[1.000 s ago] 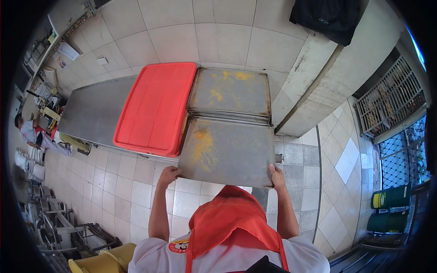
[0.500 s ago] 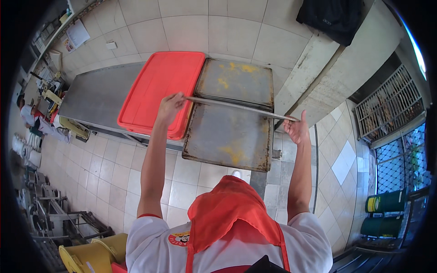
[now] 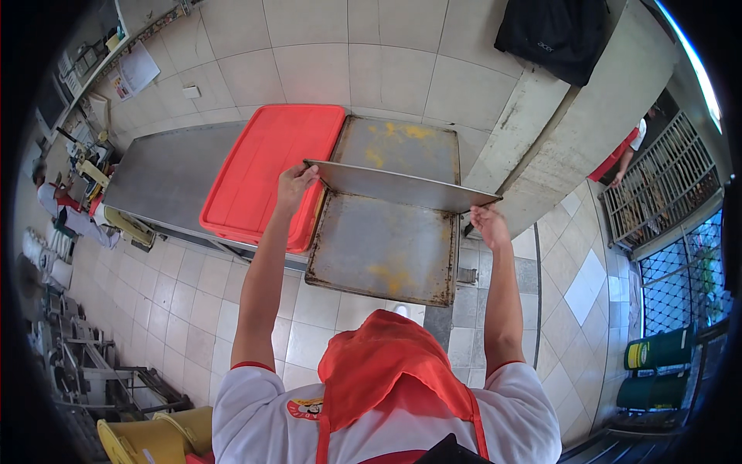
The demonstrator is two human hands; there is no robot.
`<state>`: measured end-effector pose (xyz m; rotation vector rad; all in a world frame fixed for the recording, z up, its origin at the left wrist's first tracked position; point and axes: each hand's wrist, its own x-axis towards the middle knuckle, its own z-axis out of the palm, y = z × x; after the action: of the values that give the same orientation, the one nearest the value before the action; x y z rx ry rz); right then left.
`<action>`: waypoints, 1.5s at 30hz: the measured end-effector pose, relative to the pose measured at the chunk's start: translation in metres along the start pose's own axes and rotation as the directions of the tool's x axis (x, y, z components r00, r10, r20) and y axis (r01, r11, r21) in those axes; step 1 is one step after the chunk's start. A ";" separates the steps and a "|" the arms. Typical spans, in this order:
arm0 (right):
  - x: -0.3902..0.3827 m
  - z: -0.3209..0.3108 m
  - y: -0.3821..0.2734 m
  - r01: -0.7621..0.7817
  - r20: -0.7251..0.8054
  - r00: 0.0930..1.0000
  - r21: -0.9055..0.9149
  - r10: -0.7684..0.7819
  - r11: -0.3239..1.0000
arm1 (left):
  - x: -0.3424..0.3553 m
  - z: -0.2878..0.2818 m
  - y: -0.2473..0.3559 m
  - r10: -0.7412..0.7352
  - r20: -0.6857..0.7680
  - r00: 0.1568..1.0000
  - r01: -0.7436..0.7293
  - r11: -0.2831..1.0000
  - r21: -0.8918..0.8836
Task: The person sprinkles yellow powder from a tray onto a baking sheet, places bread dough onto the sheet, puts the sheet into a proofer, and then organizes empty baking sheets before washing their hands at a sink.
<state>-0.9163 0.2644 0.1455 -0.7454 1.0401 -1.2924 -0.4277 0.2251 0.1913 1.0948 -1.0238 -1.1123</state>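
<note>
My left hand (image 3: 295, 185) grips the left end of a metal baking tray (image 3: 394, 183), and my right hand (image 3: 488, 223) grips its right end. The tray is raised nearly on edge, its flat face toward me, across the middle of two side-by-side stacks of trays. The front stack's top tray (image 3: 363, 247) is grey with rust along its rim and yellow residue. The rear stack's top tray (image 3: 413, 151) has yellow patches and is partly hidden behind the raised tray. Just left of both stacks lies a red plastic lid (image 3: 267, 170).
A steel table (image 3: 154, 178) extends left, with a person (image 3: 50, 197) at its far end. A pillar (image 3: 533, 147) with a black bag (image 3: 549, 35) stands right. Another person (image 3: 626, 151) is at a barred opening. Yellow bins (image 3: 131, 433) and green containers (image 3: 657, 348) are near the lower edges.
The held tray has gone from lying flat near me to raised on edge farther forward, uncovering the tray beneath; both hands moved with it. A second person has appeared at the right.
</note>
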 end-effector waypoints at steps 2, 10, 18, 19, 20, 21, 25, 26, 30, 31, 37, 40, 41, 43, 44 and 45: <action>0.009 -0.005 0.019 0.083 -0.049 0.994 -0.224 -0.097 0.971 | -0.003 -0.011 -0.013 0.069 -0.003 0.998 -0.069 0.997 0.039; 0.015 0.001 0.010 0.493 -0.018 0.775 -0.607 -0.631 0.623 | 0.015 -0.002 0.033 0.264 -0.149 0.953 -0.131 0.804 0.581; 0.001 0.016 -0.013 0.204 -0.097 0.910 -0.744 -0.404 0.636 | 0.048 0.011 0.020 0.304 -0.263 0.915 -0.050 0.735 0.676; -0.002 0.012 -0.012 0.132 -0.114 0.936 -0.763 -0.333 0.633 | 0.049 0.017 0.014 0.289 -0.265 0.920 -0.004 0.682 0.731; -0.001 0.010 -0.010 0.090 -0.107 0.948 -0.812 -0.298 0.577 | 0.053 0.021 0.012 0.285 -0.266 0.921 0.034 0.621 0.783; 0.000 0.000 0.000 0.055 -0.108 0.962 -0.824 -0.252 0.565 | 0.053 0.024 0.002 0.287 -0.260 0.922 0.026 0.624 0.781; 0.009 -0.024 0.057 -0.012 -0.096 0.991 -0.759 -0.094 0.651 | 0.058 0.006 -0.052 0.111 -0.270 0.956 0.194 0.452 0.871; 0.011 -0.035 0.073 -0.029 -0.095 0.994 -0.696 -0.052 0.718 | 0.057 0.007 -0.066 0.079 -0.281 0.956 0.218 0.450 0.866; 0.006 -0.037 0.096 -0.139 -0.259 0.961 -0.752 -0.094 0.644 | 0.033 0.036 -0.109 -0.004 -0.283 0.959 0.263 0.380 0.887; 0.006 -0.038 0.099 -0.145 -0.262 0.961 -0.751 -0.088 0.644 | 0.027 0.034 -0.118 -0.009 -0.283 0.959 0.265 0.376 0.888; 0.003 -0.035 0.115 -0.255 -0.264 0.964 -0.871 0.038 0.420 | 0.017 0.029 -0.153 -0.030 -0.238 0.971 0.233 0.350 0.907; 0.009 -0.038 0.123 -0.180 -0.227 0.973 -0.872 -0.050 0.456 | 0.017 0.031 -0.168 -0.077 -0.219 0.973 0.233 0.322 0.918; 0.014 -0.037 0.125 -0.118 -0.193 0.974 -0.879 -0.118 0.461 | 0.020 0.030 -0.173 -0.076 -0.223 0.972 0.236 0.318 0.918; 0.036 -0.037 0.120 -0.033 -0.144 0.955 -0.921 -0.261 0.388 | 0.025 0.031 -0.183 0.316 -0.003 0.949 -0.088 0.275 0.958; 0.048 -0.047 0.116 0.023 -0.103 0.909 -0.955 -0.403 0.296 | 0.034 0.047 -0.180 0.305 0.014 0.952 -0.103 0.277 0.955; 0.064 -0.056 0.111 -0.030 -0.213 0.940 -0.830 -0.268 0.557 | 0.048 0.066 -0.177 0.135 -0.043 0.990 -0.021 0.436 0.900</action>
<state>-0.9255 0.2255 0.0111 -1.3681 1.9619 -0.9965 -0.5120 0.1512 0.0319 1.9086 -1.6337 -0.3155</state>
